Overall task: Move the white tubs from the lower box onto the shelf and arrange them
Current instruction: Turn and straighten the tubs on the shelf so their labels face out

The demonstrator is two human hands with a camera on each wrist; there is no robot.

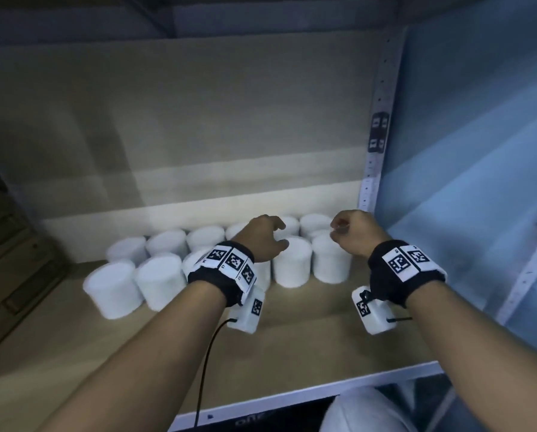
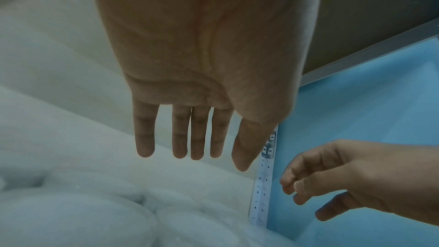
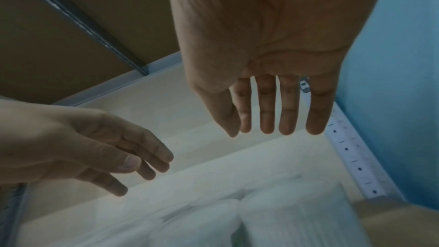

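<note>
hovering over the white tubs (image 1: 292, 260), both hands (image 1: 265, 236) empty.

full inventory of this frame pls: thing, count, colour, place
white tubs: about a dozen, exact count unclear, white, two rows at the shelf's back right
shelf: one, tan board
upright post: one, pale perforated metal, right rear corner
side panel: one, blue, right
wrist bands: two, black with coded tags
left hand: fingers straight, above the tubs, holds nothing
right hand: fingers relaxed, above the rightmost tubs, holds nothing
</note>
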